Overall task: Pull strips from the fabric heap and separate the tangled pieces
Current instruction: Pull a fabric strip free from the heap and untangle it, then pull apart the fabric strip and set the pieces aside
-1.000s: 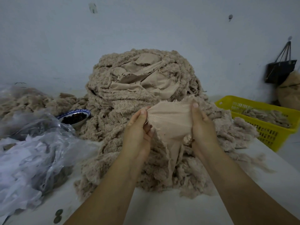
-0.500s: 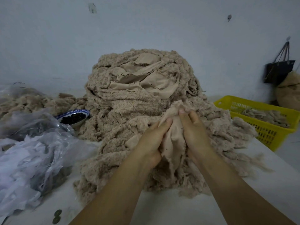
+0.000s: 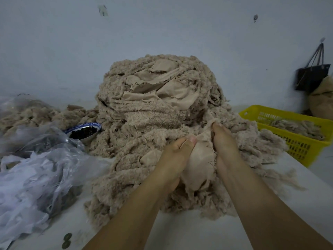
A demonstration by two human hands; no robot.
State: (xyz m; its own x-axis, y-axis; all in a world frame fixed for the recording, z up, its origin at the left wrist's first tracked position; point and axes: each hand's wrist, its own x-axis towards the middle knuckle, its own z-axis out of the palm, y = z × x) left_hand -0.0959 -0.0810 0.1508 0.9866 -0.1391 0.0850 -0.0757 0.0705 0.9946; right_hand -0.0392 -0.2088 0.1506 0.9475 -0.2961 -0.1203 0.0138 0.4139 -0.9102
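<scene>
Grips one smooth beige piece with both hands at once: pinches its upper left fold under the thumb of the left hand, curls the fingers of the right hand into its upper right edge, backs of both hands up. Holds the hands close, only the bunched cloth between them, right hand reaching a little further out than left. Lets the piece run down and toward the body from the grip, long axis near-to-far, ragged lower end lying on fleecy strips at the near foot of the fabric heap. Cannot tell whether that lower end is free or caught in the fuzz beneath. Faces the bulk of the heap straight beyond the grip, rising well above both hands, smoother scraps near its top. Judges the coming move as a spread or a lift: either draw the hands apart sideways, across the long axis, or pull back toward the body, away from the heap, to shed clinging fleece. Favours the right hand for any further reach, being nearer the slope. Notes, right of the grip and well apart, a yellow basket with a few strips inside; left of the grip, a blue-rimmed bowl of dark bits just beside the heap's foot, and crumpled plastic bags on the pale table.
</scene>
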